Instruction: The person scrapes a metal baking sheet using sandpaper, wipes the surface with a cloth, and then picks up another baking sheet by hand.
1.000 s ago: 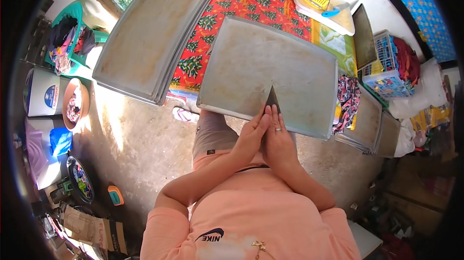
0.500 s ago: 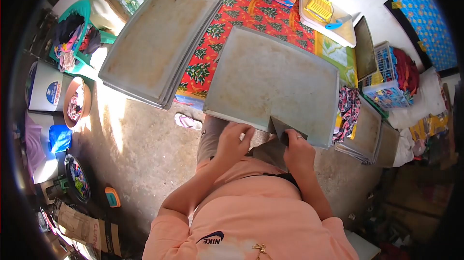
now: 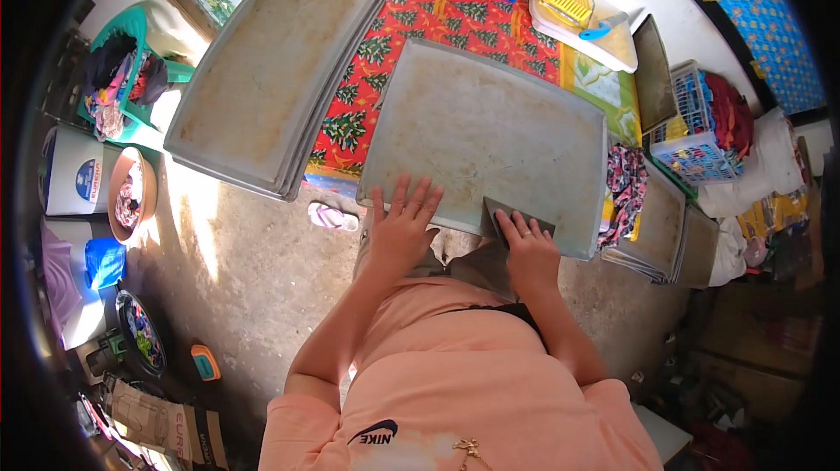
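A large metal baking tray point(image 3: 490, 130) lies in front of me, with its near edge by my body and faint brown stains on its surface. My left hand point(image 3: 402, 221) rests with spread fingers on the tray's near left edge. At the near right part of the tray, my right hand point(image 3: 528, 248) grips a dark flat scraper point(image 3: 497, 211), its blade against the metal. The fingers cover part of the scraper. To the left, a stack of similar baking trays point(image 3: 271, 77) sits on the table.
A red tablecloth point(image 3: 346, 130) with Christmas trees covers the table. A white tub point(image 3: 604, 46) with a yellow rack stands at the back right. More trays point(image 3: 656, 226) are stacked at the right, below a basket of clothes point(image 3: 696, 151). A slipper point(image 3: 333, 216) lies on the floor.
My left hand has opened from a curled pose and come down on the tray's edge. My right hand has flattened over the scraper, which lies lower against the tray. The view has shifted slightly.
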{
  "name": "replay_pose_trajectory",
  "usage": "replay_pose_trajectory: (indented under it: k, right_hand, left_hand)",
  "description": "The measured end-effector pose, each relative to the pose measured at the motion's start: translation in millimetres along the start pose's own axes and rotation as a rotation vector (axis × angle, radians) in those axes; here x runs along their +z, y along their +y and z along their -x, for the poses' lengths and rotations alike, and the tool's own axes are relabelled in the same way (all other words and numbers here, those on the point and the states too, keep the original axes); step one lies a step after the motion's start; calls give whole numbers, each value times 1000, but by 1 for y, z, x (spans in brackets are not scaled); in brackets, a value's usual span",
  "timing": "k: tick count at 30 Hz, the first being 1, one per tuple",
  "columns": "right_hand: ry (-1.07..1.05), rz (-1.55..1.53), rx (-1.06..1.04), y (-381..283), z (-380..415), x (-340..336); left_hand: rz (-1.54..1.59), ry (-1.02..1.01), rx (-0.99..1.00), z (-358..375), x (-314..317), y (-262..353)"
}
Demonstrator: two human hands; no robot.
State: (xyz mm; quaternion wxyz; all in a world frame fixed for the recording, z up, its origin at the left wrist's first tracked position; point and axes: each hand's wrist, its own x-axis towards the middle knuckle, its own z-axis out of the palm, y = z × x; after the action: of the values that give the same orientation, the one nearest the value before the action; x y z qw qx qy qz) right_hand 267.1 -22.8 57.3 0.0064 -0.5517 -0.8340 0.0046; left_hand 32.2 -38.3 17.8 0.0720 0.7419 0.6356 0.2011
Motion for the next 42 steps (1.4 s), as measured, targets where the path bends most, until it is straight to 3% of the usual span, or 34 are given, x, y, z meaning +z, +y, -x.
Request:
replay_pose_trajectory:
  k: [3,28,42]
  right_hand:
    - [12,-3,-40,4,6,-2]
    - [-53,-53,-105,5,-7,-18]
    - [17,-60,-115,4,-22,-15]
  left_hand:
    - [-123,58,27,0,15,-4]
    - [-95,69,4,-2,18,-4]
    - [-82,57,-13,-1,17,-1]
